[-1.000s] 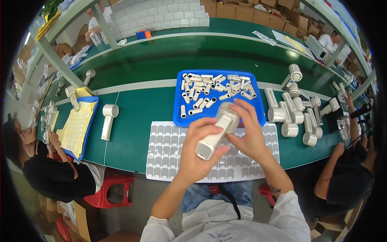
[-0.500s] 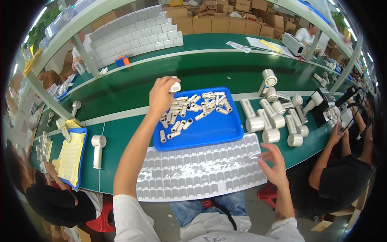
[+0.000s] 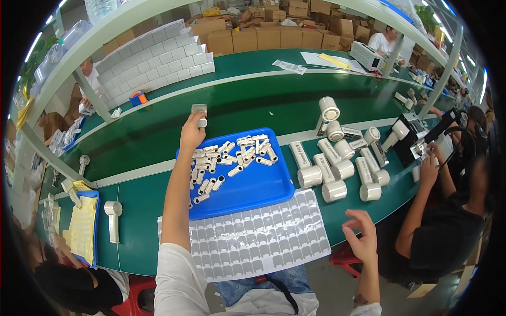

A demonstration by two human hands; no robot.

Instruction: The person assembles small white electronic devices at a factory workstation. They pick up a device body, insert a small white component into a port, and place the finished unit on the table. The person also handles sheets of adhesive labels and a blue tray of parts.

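Observation:
My left hand [image 3: 192, 135] reaches past the far left corner of the blue tray [image 3: 282, 197], its fingers closed on a small white plastic part [image 3: 199, 109] with a greyish flat face. Inside the tray lie several small white plastic parts [image 3: 204, 185] with dark ends, mostly to the left and back. In front of the tray lies a sheet of grey stickers [image 3: 253, 245], partly covered by my left forearm. To the right of the sheet, my right hand [image 3: 362, 235] hovers with bent fingers and thumb apart, holding nothing.
Several white handheld fans [image 3: 333, 190] lie right of the tray; another fan [image 3: 113, 218] lies at left. White boxes [image 3: 158, 66] are stacked behind. A blue-and-orange tape roll [image 3: 138, 98] stands near them. Co-workers sit on both sides, one by a black fixture [image 3: 410, 138].
The view has shifted, so the tray and fans appear further left and lower. My left hand has moved away from above the tray's far edge, still holding the white part. My right hand stays open.

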